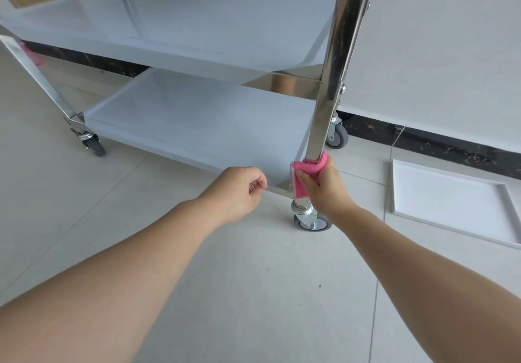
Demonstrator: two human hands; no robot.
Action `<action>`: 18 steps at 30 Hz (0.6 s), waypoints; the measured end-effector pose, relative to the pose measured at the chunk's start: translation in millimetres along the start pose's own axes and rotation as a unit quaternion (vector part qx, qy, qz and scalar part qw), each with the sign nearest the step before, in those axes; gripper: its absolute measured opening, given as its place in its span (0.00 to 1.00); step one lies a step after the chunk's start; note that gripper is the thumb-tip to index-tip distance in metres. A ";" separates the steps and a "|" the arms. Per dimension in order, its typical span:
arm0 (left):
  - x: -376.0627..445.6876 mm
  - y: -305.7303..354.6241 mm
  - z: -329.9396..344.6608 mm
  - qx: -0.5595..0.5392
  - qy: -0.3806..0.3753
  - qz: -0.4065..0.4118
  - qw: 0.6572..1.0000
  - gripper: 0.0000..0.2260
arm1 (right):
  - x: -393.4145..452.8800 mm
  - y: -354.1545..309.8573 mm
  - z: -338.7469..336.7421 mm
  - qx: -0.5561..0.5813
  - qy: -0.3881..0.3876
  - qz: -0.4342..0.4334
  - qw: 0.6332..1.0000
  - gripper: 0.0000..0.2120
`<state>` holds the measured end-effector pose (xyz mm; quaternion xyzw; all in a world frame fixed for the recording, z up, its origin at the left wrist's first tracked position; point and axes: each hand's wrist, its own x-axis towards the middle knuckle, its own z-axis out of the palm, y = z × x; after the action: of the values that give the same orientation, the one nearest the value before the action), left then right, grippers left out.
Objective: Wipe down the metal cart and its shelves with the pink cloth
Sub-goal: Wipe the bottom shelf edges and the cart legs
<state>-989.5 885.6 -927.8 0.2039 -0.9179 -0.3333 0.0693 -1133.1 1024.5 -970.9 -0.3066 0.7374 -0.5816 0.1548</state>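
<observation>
A stainless steel cart stands on the tiled floor, with its near right leg (pixel 335 61) rising through the frame. Its bottom shelf (pixel 197 120) and the shelf above (pixel 180 27) wear a pale film. The pink cloth (pixel 307 169) is wrapped round the base of that leg, just above the front caster (pixel 311 220). My right hand (pixel 324 185) grips the cloth and the leg together. My left hand (pixel 239 190) hovers beside the front edge of the bottom shelf, fingers loosely curled, holding nothing.
A white tray (pixel 451 202) lies flat on the floor to the right of the cart. Other casters sit at the left (pixel 93 143) and back right (pixel 337 134). A white wall with a dark skirting (pixel 437 143) runs behind.
</observation>
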 end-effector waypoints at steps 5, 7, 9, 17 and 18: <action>0.9 3.1 5.3 -0.003 -0.010 0.002 1.000 0.08 | 8.7 -35.0 -12.7 0.017 -0.009 -0.060 0.998 0.12; 1.4 8.3 8.1 0.002 -0.020 0.012 1.000 0.09 | 12.0 -48.3 -18.2 0.023 -0.018 -0.078 0.997 0.12; 1.3 13.0 9.8 0.001 -0.024 0.017 1.000 0.08 | 14.4 -56.9 -20.8 0.012 -0.013 -0.100 0.995 0.12; -5.9 28.4 25.2 0.040 -0.100 0.051 0.993 0.06 | 18.5 -63.5 -36.6 -0.088 -0.056 -0.081 0.991 0.16; -5.4 32.4 31.6 0.040 -0.120 0.060 0.990 0.06 | 16.8 -62.9 -43.8 -0.093 -0.061 -0.073 0.991 0.16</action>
<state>-1003.6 928.8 -931.3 0.1096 -0.9428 -0.3134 -0.0296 -1154.4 1038.8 -896.8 -0.4075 0.7534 -0.5000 0.1276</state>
